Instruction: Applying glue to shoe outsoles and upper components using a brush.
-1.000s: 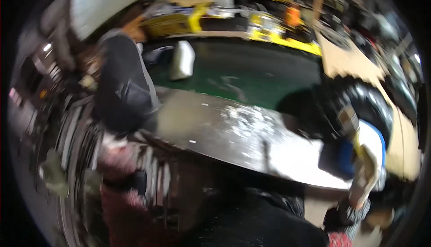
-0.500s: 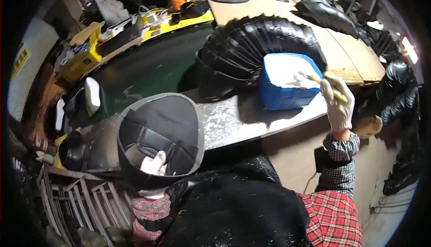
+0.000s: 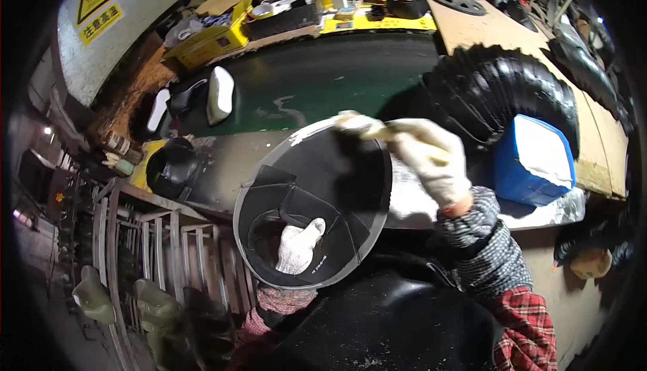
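A black, wide-mouthed piece with seamed panels inside, which looks like a boot upper (image 3: pixel 337 189), is tilted with its opening facing up. My left hand (image 3: pixel 298 248), in a white glove, reaches through it from below; its fingers are folded and the thumb stands out against the inner wall. At the far rim my gloved right hand (image 3: pixel 435 159) pinches a brush (image 3: pixel 360 126) whose tip is coated with white paste. A fresh white streak (image 3: pixel 310 132) lies along the rim, left of the brush. To the right, a blue tub (image 3: pixel 515 177) of white paste stands on the bench.
Behind the tub, a row of nested black pieces (image 3: pixel 499 91) curves over the bench. White-soled shoe shapes (image 3: pixel 220 95) rest on the dark green belt (image 3: pixel 323 95). A metal rack (image 3: pixel 168 250) with boot-like forms stands lower left. A yellow box (image 3: pixel 216 44) sits beyond.
My right hand has moved left from the paste tub to the upper's rim with the brush. A white streak now shows there. My view has swung left.
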Demonstrator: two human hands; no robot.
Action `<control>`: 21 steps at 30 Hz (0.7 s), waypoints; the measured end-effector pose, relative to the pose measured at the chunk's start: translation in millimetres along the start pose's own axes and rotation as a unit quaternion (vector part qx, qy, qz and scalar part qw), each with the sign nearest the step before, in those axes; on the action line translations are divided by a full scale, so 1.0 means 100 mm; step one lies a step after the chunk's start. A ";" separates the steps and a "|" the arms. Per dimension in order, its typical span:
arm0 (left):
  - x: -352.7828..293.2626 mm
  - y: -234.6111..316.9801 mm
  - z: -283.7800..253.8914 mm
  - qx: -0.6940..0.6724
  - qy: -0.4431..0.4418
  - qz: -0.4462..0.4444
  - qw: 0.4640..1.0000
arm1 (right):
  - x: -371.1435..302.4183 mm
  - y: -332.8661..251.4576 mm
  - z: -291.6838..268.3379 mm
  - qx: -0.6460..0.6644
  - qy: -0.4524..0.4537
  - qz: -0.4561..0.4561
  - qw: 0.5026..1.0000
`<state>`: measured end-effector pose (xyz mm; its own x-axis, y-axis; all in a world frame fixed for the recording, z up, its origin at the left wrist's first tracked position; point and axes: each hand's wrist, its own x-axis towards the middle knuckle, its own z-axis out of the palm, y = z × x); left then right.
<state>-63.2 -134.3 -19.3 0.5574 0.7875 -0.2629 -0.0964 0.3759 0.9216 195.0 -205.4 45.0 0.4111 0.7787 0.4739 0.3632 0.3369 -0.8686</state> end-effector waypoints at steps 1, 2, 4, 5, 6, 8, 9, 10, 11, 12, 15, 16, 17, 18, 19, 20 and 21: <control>-0.01 0.01 -0.07 -0.019 0.020 0.005 1.000 | -0.01 0.06 -0.03 0.056 0.023 0.086 0.994; -0.03 0.02 -0.15 -0.036 0.039 0.011 0.999 | -0.10 0.13 -0.08 -0.002 0.000 0.015 1.000; 0.06 -0.03 -0.24 -0.070 0.032 0.000 0.997 | -0.49 0.20 -0.26 -0.032 -0.057 0.096 0.993; 0.17 -0.10 -0.27 -0.084 0.018 -0.008 0.996 | -0.60 0.21 -0.30 0.033 -0.072 0.120 0.990; 0.24 -0.14 -0.27 -0.091 0.003 -0.016 0.996 | -0.52 0.13 -0.29 -0.034 -0.025 0.108 0.993; 0.23 -0.08 -0.22 -0.104 -0.009 -0.010 0.995 | -0.13 -0.08 -0.04 -0.046 0.048 0.057 0.996; 0.29 -0.10 -0.18 -0.113 -0.024 -0.010 0.993 | 0.04 -0.15 0.14 -0.013 0.084 0.031 0.996; 0.32 -0.12 -0.18 -0.122 -0.031 -0.005 0.992 | 0.18 -0.11 0.35 -0.044 0.026 0.037 0.998; 0.35 -0.11 -0.15 -0.131 -0.044 -0.001 0.990 | 0.27 -0.30 0.54 -0.058 -0.073 -0.067 0.993; 0.39 -0.09 -0.12 -0.139 -0.053 0.000 0.989 | 0.26 -0.45 0.79 0.025 -0.151 -0.090 0.984; 0.40 0.00 -0.18 -0.154 -0.058 -0.008 0.986 | 0.03 -0.72 1.29 -0.097 -0.161 -0.307 0.933; 0.41 0.05 -0.19 -0.160 -0.067 -0.012 0.985 | -0.07 -0.84 1.23 -0.116 -0.199 -0.311 0.922; 0.36 0.10 -0.25 -0.158 -0.061 -0.011 0.985 | -0.16 -0.96 1.16 -0.122 -0.240 -0.320 0.908; 0.33 0.13 -0.30 -0.157 -0.062 -0.011 0.986 | -0.27 -0.96 1.06 -0.066 -0.270 -0.316 0.907; 0.33 0.20 -0.35 -0.149 -0.066 -0.003 0.987 | -0.37 -0.93 0.91 -0.013 -0.297 -0.310 0.903; 0.53 0.13 -0.36 -0.147 -0.091 -0.016 0.985 | -0.37 -0.70 0.68 -0.026 -0.374 -0.278 0.884; 0.56 0.20 -0.40 -0.132 -0.100 -0.018 0.986 | -0.36 -0.64 0.49 0.000 -0.402 -0.142 0.905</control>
<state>-67.5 -63.4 -27.5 0.7136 0.6692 -0.2072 -0.2706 0.5361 0.7996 115.6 -229.0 76.0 -0.4397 0.7937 0.4204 0.3591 0.5843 -0.7278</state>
